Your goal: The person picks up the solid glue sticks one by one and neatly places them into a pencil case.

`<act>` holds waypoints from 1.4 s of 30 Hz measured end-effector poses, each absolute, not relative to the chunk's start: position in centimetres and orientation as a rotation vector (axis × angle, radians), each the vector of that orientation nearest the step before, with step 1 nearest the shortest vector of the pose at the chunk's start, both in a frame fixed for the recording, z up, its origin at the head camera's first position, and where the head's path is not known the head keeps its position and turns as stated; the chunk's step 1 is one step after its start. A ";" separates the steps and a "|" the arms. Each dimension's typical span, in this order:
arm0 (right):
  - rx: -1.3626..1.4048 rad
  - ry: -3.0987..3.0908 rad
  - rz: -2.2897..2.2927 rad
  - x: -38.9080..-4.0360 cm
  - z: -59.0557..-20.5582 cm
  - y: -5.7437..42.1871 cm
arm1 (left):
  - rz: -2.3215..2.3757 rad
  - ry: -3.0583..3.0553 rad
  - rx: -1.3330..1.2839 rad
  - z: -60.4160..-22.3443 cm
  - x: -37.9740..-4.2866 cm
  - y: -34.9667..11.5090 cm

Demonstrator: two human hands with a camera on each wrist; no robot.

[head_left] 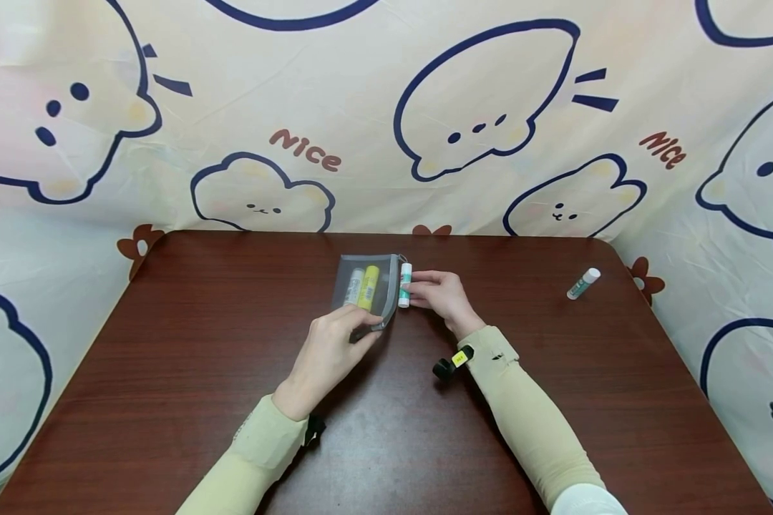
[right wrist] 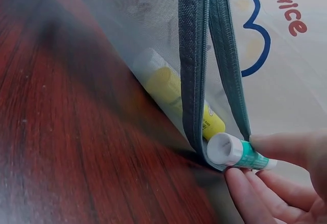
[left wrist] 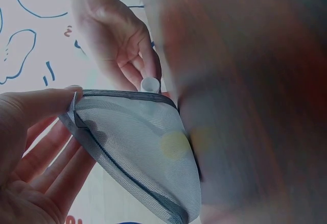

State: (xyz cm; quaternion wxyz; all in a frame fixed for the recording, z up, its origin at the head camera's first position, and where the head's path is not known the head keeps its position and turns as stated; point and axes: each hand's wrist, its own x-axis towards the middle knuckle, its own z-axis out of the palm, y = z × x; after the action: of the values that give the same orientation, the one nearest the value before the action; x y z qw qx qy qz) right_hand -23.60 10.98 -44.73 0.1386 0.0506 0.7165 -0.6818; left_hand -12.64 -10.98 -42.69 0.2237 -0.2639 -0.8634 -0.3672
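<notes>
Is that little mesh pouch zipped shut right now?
No, the right wrist view shows the pouch gaping, with the yellow tube visible between its parted zipper edges.

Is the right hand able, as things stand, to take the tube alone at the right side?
Probably not immediately: the right hand holds another tube at the mesh pouch. If it let go, it likely could, since nothing visible blocks the way to the lone tube.

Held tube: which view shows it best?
Right wrist: the tube looms largest, green label and white end showing between the fingers. Head shows it small, beside the mesh pouch; left wrist, only a white end.
</notes>
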 end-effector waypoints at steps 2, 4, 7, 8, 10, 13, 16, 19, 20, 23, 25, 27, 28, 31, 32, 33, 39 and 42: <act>0.150 2.073 -1.957 -23.7 -44.8 10.8 | -1.015 -2.383 -0.728 -42.7 -12.6 -11.0; 0.152 2.071 -1.950 -23.8 -44.9 10.7 | -1.016 -2.382 -0.728 -42.7 -12.6 -11.0; 0.158 2.065 -1.950 -23.9 -44.9 10.5 | -1.021 -2.380 -0.728 -42.8 -12.6 -11.0; 0.160 2.067 -1.948 -23.9 -45.0 10.4 | -1.022 -2.378 -0.729 -42.8 -12.6 -11.0; 0.167 2.071 -1.945 -24.0 -45.0 10.3 | -1.025 -2.376 -0.730 -42.8 -12.6 -11.0; 0.180 2.078 -1.936 -24.0 -45.1 10.3 | -1.025 -2.374 -0.733 -42.8 -12.6 -11.0; 0.186 2.085 -1.924 -24.0 -45.1 10.2 | -1.018 -2.375 -0.732 -42.8 -12.6 -11.0; 0.185 2.095 -1.908 -24.0 -45.2 10.1 | -1.011 -2.380 -0.731 -42.8 -12.6 -11.0; 0.183 2.099 -1.905 -24.0 -45.2 10.0 | -1.010 -2.381 -0.731 -42.9 -12.6 -11.0; 0.171 2.106 -1.900 -23.9 -45.3 9.8 | -1.012 -2.377 -0.733 -42.9 -12.6 -11.0; 0.165 2.094 -1.913 -23.9 -45.3 9.7 | -1.012 -2.374 -0.736 -42.9 -12.6 -11.0; 0.157 2.075 -1.932 -23.8 -45.2 9.6 | -1.012 -2.372 -0.740 -42.9 -12.7 -10.9; 0.156 2.066 -1.943 -23.8 -45.2 9.6 | -1.012 -2.374 -0.740 -42.8 -12.7 -11.0; 0.156 2.041 -1.971 -23.8 -45.1 9.6 | -1.012 -2.383 -0.738 -42.8 -12.7 -11.0; 0.152 2.042 -1.972 -23.8 -45.1 9.6 | -1.014 -2.386 -0.737 -42.8 -12.7 -11.0; 0.151 2.044 -1.973 -23.8 -45.1 9.6 | -1.015 -2.389 -0.736 -42.7 -12.7 -11.0; 0.143 2.084 -1.970 -23.8 -45.1 10.0 | -1.020 -2.394 -0.732 -42.7 -12.7 -11.0; 0.127 2.111 -1.972 -23.6 -45.1 10.2 | -1.022 -2.395 -0.728 -42.7 -12.7 -11.0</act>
State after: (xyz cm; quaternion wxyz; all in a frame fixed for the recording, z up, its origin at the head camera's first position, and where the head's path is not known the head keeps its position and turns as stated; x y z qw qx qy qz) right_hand -23.64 10.20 -45.07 0.1250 0.0438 0.7243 -0.6766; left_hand -12.70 -11.00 -42.72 0.2171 -0.2628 -0.8647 -0.3689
